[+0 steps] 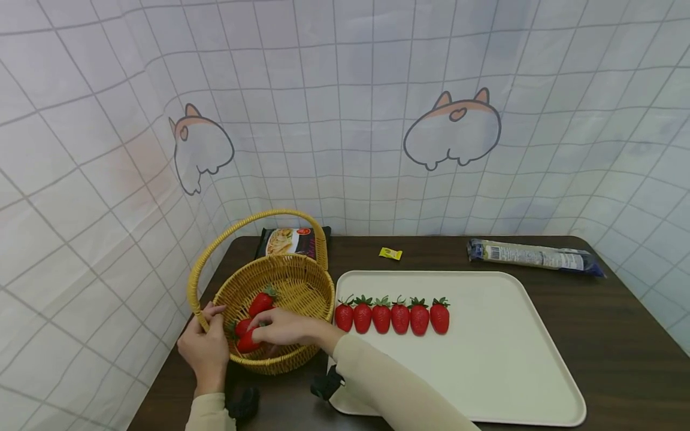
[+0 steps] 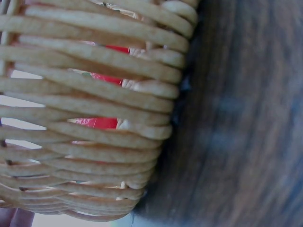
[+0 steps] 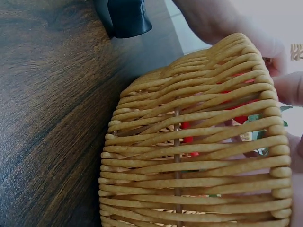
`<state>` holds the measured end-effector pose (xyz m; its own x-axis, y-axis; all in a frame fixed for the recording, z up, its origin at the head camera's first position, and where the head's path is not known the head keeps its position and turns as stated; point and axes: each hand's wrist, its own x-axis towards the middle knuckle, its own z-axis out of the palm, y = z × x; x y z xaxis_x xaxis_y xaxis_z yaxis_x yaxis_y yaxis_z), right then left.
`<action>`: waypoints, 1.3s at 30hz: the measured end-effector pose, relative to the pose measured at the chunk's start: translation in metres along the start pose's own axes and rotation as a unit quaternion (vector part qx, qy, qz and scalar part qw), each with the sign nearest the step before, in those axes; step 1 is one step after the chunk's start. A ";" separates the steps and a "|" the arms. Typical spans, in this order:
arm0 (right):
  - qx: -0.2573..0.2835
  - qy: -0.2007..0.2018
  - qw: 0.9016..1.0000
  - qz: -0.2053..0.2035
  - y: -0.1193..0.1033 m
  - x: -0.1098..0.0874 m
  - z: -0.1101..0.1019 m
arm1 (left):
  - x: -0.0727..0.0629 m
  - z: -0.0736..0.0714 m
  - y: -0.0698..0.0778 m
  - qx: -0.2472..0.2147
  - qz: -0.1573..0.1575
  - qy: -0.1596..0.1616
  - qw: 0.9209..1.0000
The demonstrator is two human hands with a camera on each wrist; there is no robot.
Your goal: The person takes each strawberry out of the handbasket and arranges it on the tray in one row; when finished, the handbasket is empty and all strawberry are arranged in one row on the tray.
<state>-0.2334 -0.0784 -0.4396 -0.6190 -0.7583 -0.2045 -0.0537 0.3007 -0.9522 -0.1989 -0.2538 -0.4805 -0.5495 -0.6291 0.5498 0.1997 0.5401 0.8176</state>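
At the far left, your left hand grips the rim of the yellow wicker basket beside the foot of its tall arched handle. Through the weave, both wrist views catch bits of red. Inside, toward the basket's left side, lie an upper strawberry with its green leaves up and a middle strawberry below it. Lowest of these is the near strawberry — your right hand reaches in over the right rim and pinches it between thumb and fingers, inside the basket.

Behind the basket, partly hidden by it, lies a dark food packet with a dish pictured on it. Farther right, a small yellow wrapper sits behind the white tray. On the tray's left part, six strawberries stand in a side-by-side row, leaves pointing away from you; your right sleeve crosses the tray's near left corner. At far right, a long clear-and-blue package lies on the dark wooden table.
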 end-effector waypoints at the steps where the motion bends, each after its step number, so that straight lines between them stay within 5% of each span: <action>1: 0.002 0.000 1.000 -0.003 0.000 -0.001 0.000 | 0.000 0.000 0.000 -0.001 -0.001 0.000 1.000; 12: 0.045 -0.038 0.997 -0.041 0.003 -0.003 -0.008 | -0.001 0.000 0.001 -0.004 -0.015 -0.008 1.000; 25: 0.112 0.044 0.991 -0.060 -0.001 -0.019 -0.017 | 0.000 0.000 0.000 -0.002 -0.009 -0.004 1.000; 39: 0.069 0.167 0.980 -0.088 0.010 -0.061 -0.049 | 0.000 -0.001 0.002 0.000 -0.020 -0.009 1.000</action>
<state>-0.2347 -0.0004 -0.4260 -0.8325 -0.5532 0.0294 -0.0909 0.0840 -0.9923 -0.1973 -0.2534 -0.4789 -0.5714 -0.6404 0.5132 0.1770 0.5145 0.8390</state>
